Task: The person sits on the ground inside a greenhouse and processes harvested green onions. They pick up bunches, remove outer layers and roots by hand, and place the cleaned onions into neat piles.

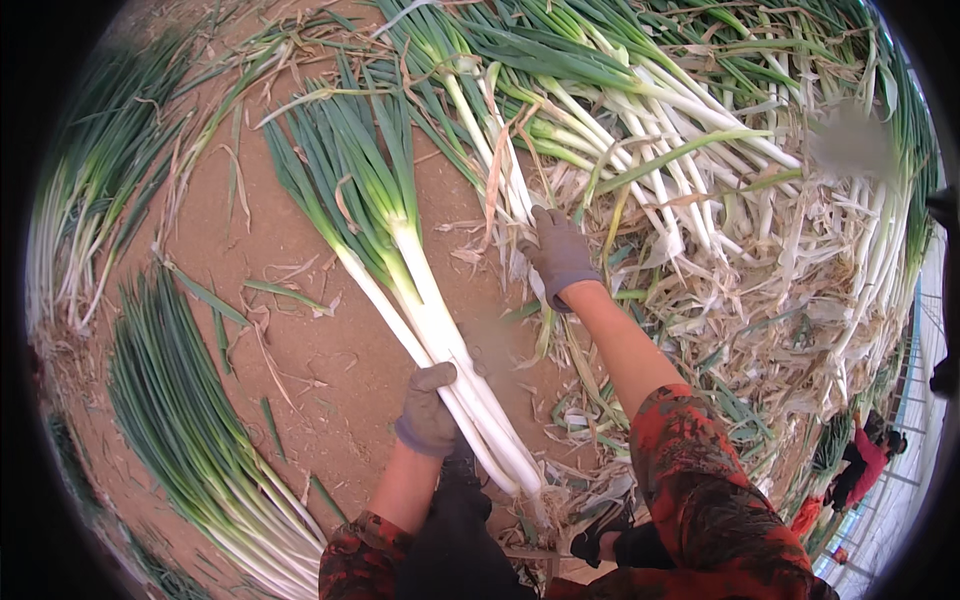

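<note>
My left hand (429,412), in a grey glove, grips a small bundle of long green onions (424,292) around its white stems. Their green leaves fan out toward the upper left, and the stringy roots hang by my feet. To the right, my gloved right hand (561,251) has its fingers and thumb around the lower white stems of other green onions (510,169) at the edge of a large heap. Dry brown outer leaves cling to these stalks. The palm side of that hand is hidden.
A heap of untrimmed green onions (675,127) spreads across the upper right, above peeled husks (750,322). Sorted bunches lie at the lower left (202,427) and far left (97,187) on bare soil (322,352). Another person (862,465) is at the far right.
</note>
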`<action>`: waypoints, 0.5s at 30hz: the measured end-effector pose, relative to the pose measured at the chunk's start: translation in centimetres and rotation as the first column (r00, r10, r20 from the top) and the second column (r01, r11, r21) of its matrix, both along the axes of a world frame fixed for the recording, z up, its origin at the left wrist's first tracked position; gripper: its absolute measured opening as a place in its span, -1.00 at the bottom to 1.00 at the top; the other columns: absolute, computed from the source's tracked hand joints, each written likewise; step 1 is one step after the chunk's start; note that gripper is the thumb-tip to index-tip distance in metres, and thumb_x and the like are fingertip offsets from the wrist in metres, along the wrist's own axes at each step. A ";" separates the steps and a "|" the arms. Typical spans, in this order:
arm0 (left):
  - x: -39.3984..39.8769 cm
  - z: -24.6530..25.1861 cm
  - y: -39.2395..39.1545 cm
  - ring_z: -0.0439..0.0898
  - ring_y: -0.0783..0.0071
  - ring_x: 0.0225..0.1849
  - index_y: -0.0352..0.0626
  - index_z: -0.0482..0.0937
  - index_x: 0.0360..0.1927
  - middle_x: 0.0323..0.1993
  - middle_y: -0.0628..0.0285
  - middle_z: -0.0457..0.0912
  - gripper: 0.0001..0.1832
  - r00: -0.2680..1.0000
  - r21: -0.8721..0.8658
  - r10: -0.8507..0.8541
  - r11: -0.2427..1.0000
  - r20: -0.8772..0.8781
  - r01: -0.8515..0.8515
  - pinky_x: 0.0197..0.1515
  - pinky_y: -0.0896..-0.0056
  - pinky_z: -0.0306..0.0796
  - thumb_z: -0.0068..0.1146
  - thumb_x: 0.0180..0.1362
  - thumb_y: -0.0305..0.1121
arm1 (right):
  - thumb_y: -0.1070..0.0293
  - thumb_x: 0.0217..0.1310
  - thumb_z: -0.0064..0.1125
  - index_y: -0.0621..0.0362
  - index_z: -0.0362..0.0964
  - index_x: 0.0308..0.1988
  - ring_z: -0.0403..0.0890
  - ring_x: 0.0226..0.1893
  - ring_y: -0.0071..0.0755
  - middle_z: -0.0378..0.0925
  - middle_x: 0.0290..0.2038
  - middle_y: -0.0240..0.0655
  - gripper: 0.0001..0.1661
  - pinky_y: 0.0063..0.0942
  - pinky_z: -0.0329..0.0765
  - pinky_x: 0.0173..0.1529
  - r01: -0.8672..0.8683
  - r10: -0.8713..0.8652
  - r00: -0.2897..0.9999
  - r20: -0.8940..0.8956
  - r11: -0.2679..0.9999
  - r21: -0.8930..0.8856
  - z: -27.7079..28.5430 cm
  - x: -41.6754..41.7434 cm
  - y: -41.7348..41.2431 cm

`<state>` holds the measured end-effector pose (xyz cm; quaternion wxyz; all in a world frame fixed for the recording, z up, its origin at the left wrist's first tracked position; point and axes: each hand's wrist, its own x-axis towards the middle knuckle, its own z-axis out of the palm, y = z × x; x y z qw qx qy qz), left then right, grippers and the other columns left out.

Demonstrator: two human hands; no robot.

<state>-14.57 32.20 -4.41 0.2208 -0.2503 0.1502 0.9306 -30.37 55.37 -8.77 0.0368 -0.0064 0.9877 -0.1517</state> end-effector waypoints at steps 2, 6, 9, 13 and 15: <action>0.2 0.6 0.6 0.51 0.34 -0.24 -0.19 0.33 0.29 -0.21 0.20 0.49 -0.21 0.998 -0.031 -0.050 0.998 0.049 0.051 -0.10 0.15 0.52 0.34 -0.10 -0.36 | 0.07 0.14 0.38 0.22 0.48 0.06 0.60 0.02 0.12 0.59 -0.04 0.00 -0.40 -0.15 0.51 0.17 0.151 -0.163 0.986 0.024 0.950 0.272 -2.8 -2.2 -0.6; 0.4 1.9 -0.6 0.51 0.36 -0.23 -0.20 0.32 0.29 -0.21 0.22 0.48 -0.22 0.999 0.030 0.046 0.998 0.009 -0.046 -0.11 0.15 0.53 0.33 -0.08 -0.36 | 0.16 -0.03 0.41 0.30 0.50 0.06 0.69 -0.05 -0.02 0.67 -0.10 -0.02 -0.33 -0.24 0.60 0.08 -0.071 0.016 0.796 0.606 0.995 0.067 1.2 -3.4 0.7; 1.0 0.8 -0.7 0.51 0.37 -0.22 -0.20 0.31 0.30 -0.21 0.22 0.48 -0.22 0.995 0.116 0.093 0.989 -0.030 -0.089 -0.10 0.15 0.53 0.33 -0.06 -0.35 | 0.16 -0.03 0.36 0.31 0.50 0.14 0.61 -0.24 -0.45 0.65 -0.21 -0.24 -0.27 -0.49 0.58 -0.12 0.438 0.155 0.757 0.635 0.599 -0.670 7.8 2.0 5.6; 1.5 0.8 0.7 0.51 0.37 -0.21 -0.22 0.33 0.29 -0.16 0.22 0.47 -0.24 0.997 0.066 0.067 0.996 -0.045 -0.064 -0.07 0.17 0.53 0.32 -0.04 -0.31 | 0.54 -0.14 0.09 0.38 0.45 0.11 0.61 -0.21 -0.41 0.62 -0.17 -0.24 -0.33 -0.50 0.56 -0.08 0.497 -0.248 0.792 0.558 -0.267 -0.825 10.9 15.7 12.1; 1.7 0.9 1.7 0.51 0.37 -0.22 -0.23 0.34 0.28 -0.16 0.23 0.47 -0.25 0.998 0.024 0.054 0.998 -0.040 -0.053 -0.07 0.19 0.54 0.32 -0.04 -0.31 | 0.49 -0.09 0.25 0.39 0.48 0.07 0.62 -0.25 -0.41 0.64 -0.22 -0.24 -0.39 -0.46 0.58 -0.16 0.635 -0.213 0.773 0.598 0.245 -0.733 7.4 22.5 13.0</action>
